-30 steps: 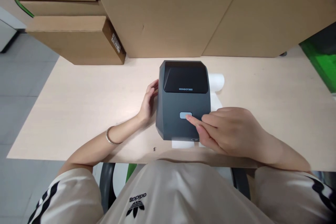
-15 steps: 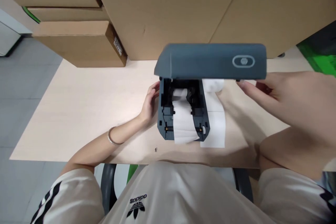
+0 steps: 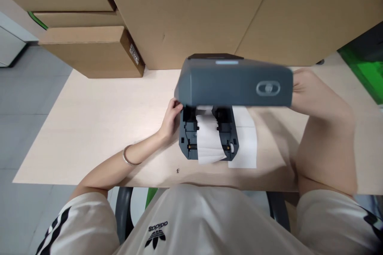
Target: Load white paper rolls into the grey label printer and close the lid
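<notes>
A dark grey label printer (image 3: 184, 143) stands on the table with its lid (image 3: 221, 83) raised over its rear part. A strip of white label paper (image 3: 208, 139) runs forward through the bay and over the front edge. My left hand (image 3: 170, 119) is against the printer's left side, fingers bent round its edge near the hinge end. At the lid's right end is my right hand (image 3: 305, 89), holding the lid; its fingertips are hidden behind it. More white paper (image 3: 247, 139) lies flat along the printer's right side.
Large cardboard boxes (image 3: 191, 20) form a wall along the back of the table (image 3: 98, 127). A smaller carton (image 3: 89, 55) stands at the back left. A green and black object (image 3: 366, 67) is at the far right.
The lid has come down and its top now tilts into view, covering more of the bay. My right hand has moved left and behind the lid's end. My left hand stays at the printer's side.
</notes>
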Demonstrator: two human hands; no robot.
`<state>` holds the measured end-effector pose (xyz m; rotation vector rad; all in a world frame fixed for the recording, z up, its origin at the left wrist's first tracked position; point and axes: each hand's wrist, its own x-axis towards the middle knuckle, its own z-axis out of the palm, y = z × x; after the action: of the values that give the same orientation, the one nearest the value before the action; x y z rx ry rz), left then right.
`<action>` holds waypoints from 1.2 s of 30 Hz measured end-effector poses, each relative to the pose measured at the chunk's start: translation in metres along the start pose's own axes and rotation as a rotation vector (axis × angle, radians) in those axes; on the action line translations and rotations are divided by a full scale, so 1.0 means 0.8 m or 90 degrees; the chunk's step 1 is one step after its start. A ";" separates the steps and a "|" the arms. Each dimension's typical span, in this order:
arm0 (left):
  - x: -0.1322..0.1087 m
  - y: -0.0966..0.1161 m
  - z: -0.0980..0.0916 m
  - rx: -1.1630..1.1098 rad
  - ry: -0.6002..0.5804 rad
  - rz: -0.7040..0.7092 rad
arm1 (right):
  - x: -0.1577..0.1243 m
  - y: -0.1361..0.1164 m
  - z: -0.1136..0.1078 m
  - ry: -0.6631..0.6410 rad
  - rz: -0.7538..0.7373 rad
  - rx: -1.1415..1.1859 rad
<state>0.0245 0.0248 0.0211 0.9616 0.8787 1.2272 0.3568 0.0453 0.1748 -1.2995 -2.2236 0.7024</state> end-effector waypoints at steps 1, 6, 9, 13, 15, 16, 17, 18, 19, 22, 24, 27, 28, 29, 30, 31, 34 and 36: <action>0.001 0.001 0.000 0.008 0.006 0.003 | 0.002 0.003 0.001 0.023 0.004 0.001; 0.002 0.007 0.000 0.021 0.020 -0.017 | 0.017 0.019 0.011 0.048 0.055 0.082; 0.002 0.010 0.000 0.038 0.003 -0.002 | 0.021 0.020 0.024 0.083 0.093 0.106; 0.001 0.015 0.000 0.063 -0.027 -0.006 | 0.016 0.009 0.049 0.174 0.071 -0.054; -0.001 0.016 0.001 0.077 -0.029 -0.017 | 0.014 0.001 0.062 0.166 0.033 -0.125; -0.002 0.016 0.002 0.084 -0.027 -0.022 | 0.013 -0.002 0.068 0.152 0.017 -0.144; -0.004 0.016 0.002 0.092 -0.027 -0.027 | 0.013 -0.005 0.074 0.139 0.001 -0.158; -0.005 0.016 0.003 0.101 -0.030 -0.032 | 0.014 -0.007 0.079 0.133 -0.018 -0.171; -0.007 0.017 0.003 0.109 -0.033 -0.037 | 0.015 -0.008 0.085 0.130 -0.039 -0.186; -0.008 0.018 0.003 0.129 -0.038 -0.042 | 0.023 -0.009 0.103 0.111 -0.121 -0.229; -0.006 0.019 0.002 0.134 -0.037 -0.035 | 0.029 -0.011 0.116 0.077 -0.168 -0.253; -0.003 0.019 0.000 0.133 -0.044 -0.022 | 0.036 -0.015 0.131 0.039 -0.229 -0.314; -0.002 0.019 -0.001 0.135 -0.048 -0.020 | 0.038 -0.017 0.134 0.024 -0.248 -0.338; -0.001 0.019 -0.001 0.140 -0.053 -0.019 | 0.039 -0.018 0.137 0.008 -0.264 -0.355; 0.000 0.019 -0.002 0.146 -0.055 -0.020 | 0.039 -0.019 0.138 -0.012 -0.274 -0.363; 0.000 0.019 -0.002 0.154 -0.058 -0.022 | 0.040 -0.020 0.139 -0.029 -0.277 -0.365; 0.001 0.020 -0.003 0.179 -0.057 -0.021 | 0.042 -0.022 0.140 -0.054 -0.263 -0.356; 0.001 0.020 -0.004 0.195 -0.059 -0.015 | 0.047 -0.028 0.138 -0.086 -0.235 -0.362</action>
<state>0.0161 0.0273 0.0348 1.2386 1.0194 1.0372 0.2572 0.0474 0.1103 -1.0373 -2.7940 0.0117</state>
